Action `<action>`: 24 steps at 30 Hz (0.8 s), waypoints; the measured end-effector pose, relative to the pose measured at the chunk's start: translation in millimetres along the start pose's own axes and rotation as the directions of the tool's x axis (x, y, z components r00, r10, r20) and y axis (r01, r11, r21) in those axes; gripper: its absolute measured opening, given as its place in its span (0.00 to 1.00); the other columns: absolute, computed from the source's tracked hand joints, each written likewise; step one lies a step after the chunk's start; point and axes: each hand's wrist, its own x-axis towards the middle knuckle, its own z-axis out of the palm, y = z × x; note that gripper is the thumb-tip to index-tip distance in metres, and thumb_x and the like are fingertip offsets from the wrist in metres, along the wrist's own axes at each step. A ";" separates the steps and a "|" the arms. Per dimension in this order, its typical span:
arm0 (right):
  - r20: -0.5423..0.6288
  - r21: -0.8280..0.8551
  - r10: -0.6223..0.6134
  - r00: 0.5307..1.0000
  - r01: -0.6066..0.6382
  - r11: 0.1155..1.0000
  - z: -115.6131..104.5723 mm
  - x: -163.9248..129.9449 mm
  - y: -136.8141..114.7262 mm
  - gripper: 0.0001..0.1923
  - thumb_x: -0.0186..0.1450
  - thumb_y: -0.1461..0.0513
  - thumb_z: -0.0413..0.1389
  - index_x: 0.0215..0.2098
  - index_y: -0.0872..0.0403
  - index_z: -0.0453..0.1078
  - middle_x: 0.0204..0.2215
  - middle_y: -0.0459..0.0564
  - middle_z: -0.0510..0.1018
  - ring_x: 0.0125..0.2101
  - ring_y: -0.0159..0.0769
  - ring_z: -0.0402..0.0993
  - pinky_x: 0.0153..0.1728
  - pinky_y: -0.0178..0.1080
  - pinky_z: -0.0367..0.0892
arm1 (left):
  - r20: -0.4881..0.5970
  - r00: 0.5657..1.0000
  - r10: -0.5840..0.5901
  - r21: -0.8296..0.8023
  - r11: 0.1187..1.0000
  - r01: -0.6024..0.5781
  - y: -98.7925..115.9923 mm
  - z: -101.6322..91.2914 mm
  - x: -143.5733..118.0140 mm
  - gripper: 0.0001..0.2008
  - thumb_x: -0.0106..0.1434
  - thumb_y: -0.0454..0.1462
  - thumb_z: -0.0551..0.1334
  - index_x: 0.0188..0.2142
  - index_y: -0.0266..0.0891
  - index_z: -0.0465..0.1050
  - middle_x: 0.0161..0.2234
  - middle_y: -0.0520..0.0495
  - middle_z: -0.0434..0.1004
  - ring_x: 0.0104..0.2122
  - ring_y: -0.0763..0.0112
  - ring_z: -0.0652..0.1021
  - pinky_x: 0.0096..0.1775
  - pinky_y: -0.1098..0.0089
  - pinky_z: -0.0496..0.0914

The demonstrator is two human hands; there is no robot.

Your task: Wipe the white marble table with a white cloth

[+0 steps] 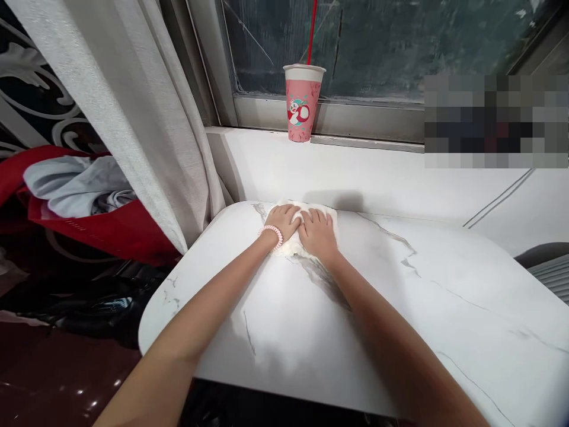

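Both my hands lie side by side on a white cloth (293,246) spread at the far edge of a white marble-patterned table (275,320). My left hand (283,219), with a pink-and-white coiled band around its wrist, rests flat with the fingers stretched out over the cloth. Close beside it, my right hand (319,231) presses down on the cloth's right half, palm down and fingers spread. The thumbs nearly meet in the middle. Parts of the cloth are hidden beneath the hands.
A pink paper cup (303,107) with a red straw stands on the window sill behind the table. At left hangs a pale curtain (133,107), beside a red bag (102,231) holding grey clothes. A grey ribbed object (553,273) sits at the right edge.
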 end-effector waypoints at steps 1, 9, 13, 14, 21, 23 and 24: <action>-0.001 -0.004 -0.006 1.000 0.006 1.000 -4.8 -11.8 -5.1 0.22 0.71 0.62 0.42 0.60 0.59 0.65 0.60 0.61 0.68 0.60 0.50 0.59 0.62 0.55 0.49 | 0.007 1.000 0.012 0.010 1.000 -0.012 1.9 -2.4 -12.5 0.21 0.69 0.39 0.50 0.59 0.39 0.67 0.60 0.42 0.69 0.61 0.60 0.67 0.64 0.57 0.56; 0.054 0.033 -0.105 0.993 0.103 0.994 -58.8 -129.1 -63.9 0.26 0.71 0.59 0.45 0.63 0.62 0.63 0.62 0.66 0.66 0.63 0.57 0.57 0.63 0.61 0.47 | -0.026 0.989 0.146 0.032 0.989 -0.145 12.1 -28.0 -154.6 0.23 0.71 0.41 0.46 0.60 0.40 0.65 0.61 0.40 0.67 0.62 0.59 0.66 0.65 0.52 0.55; 0.084 0.130 -0.154 0.984 0.143 0.981 -73.5 -155.3 -101.6 0.28 0.71 0.57 0.45 0.65 0.63 0.61 0.64 0.68 0.63 0.64 0.60 0.55 0.63 0.64 0.46 | -0.016 0.990 0.138 0.027 0.990 -0.137 -4.8 -45.9 -203.1 0.24 0.71 0.43 0.45 0.61 0.41 0.64 0.62 0.42 0.67 0.62 0.58 0.66 0.65 0.50 0.56; 0.091 0.152 -0.162 0.983 0.147 0.977 -74.5 -157.1 -110.8 0.29 0.71 0.57 0.45 0.65 0.64 0.60 0.64 0.69 0.62 0.65 0.61 0.55 0.63 0.65 0.46 | -0.007 0.991 0.134 0.027 0.991 -0.134 -11.3 -50.3 -210.5 0.24 0.70 0.43 0.45 0.61 0.41 0.64 0.62 0.42 0.67 0.62 0.58 0.66 0.65 0.50 0.56; 0.133 0.202 -0.201 0.971 0.172 0.964 -62.6 -139.7 -147.7 0.30 0.70 0.57 0.45 0.65 0.68 0.59 0.63 0.73 0.62 0.64 0.65 0.55 0.61 0.69 0.46 | 0.036 0.997 0.074 0.040 0.996 -0.076 -47.8 -67.2 -215.9 0.25 0.69 0.43 0.45 0.61 0.42 0.63 0.62 0.42 0.67 0.62 0.59 0.66 0.64 0.51 0.57; 0.122 0.198 -0.201 0.972 0.174 0.965 -57.6 -129.5 -145.1 0.30 0.71 0.57 0.45 0.65 0.67 0.59 0.63 0.72 0.62 0.63 0.64 0.55 0.60 0.69 0.46 | 0.032 0.998 0.062 0.036 0.997 -0.063 -51.6 -66.0 -204.5 0.25 0.69 0.43 0.46 0.61 0.40 0.64 0.61 0.41 0.68 0.61 0.58 0.67 0.64 0.52 0.57; 0.115 0.194 -0.196 0.974 0.172 0.966 -55.4 -123.8 -142.2 0.29 0.71 0.57 0.45 0.65 0.66 0.60 0.63 0.71 0.63 0.63 0.63 0.56 0.60 0.68 0.46 | 0.029 0.998 0.056 0.033 0.998 -0.057 -52.9 -64.6 -197.3 0.25 0.68 0.43 0.46 0.61 0.40 0.64 0.61 0.41 0.68 0.61 0.58 0.67 0.64 0.52 0.57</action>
